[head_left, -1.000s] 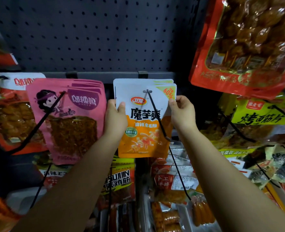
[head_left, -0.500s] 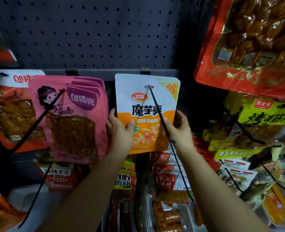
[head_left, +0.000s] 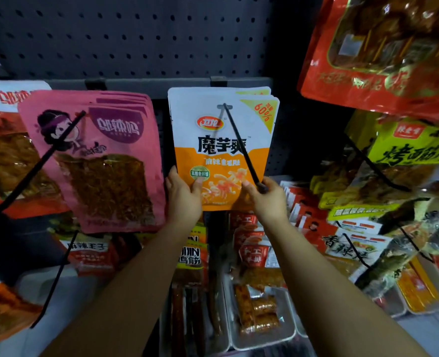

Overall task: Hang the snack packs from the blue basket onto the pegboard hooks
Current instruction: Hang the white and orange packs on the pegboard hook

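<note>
White-and-orange snack pack [head_left: 222,148] hangs upright on black pegboard hook [head_left: 241,148], threaded through its top hole, same packs stacked behind.

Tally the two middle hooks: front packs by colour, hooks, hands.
Pink pack, front one: 1
White-and-orange pack, front one: 1
Black hooks: 2, the pink pack's hook and the white-and-orange pack's hook
Hands holding the white-and-orange pack: 2, left hand and right hand
Total: 6
More packs sit behind each front one; their number cannot be told.
</note>
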